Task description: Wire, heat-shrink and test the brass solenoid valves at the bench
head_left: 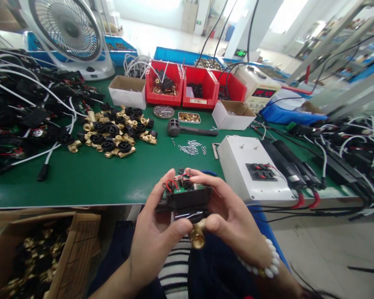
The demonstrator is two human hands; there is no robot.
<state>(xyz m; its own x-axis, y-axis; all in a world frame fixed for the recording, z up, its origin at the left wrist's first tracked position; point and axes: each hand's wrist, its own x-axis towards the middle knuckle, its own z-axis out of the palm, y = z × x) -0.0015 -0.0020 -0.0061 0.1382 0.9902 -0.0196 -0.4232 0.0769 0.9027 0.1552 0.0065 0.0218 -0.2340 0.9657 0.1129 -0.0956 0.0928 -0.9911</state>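
Left hand (148, 237) and right hand (238, 222) clasp black housing (187, 200), fingers half-curled, underside contact unclear; likely light, stiff. Grip sides, sparing delicate-looking circuit board (176, 191) at 12 o'clock.

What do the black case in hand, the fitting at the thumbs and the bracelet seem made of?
Black case: probably plastic, judging by its dull, smooth walls.
Fitting: likely brass, from its yellow metallic shine.
Bracelet: glossy white round beads; plastic or stone, unclear.
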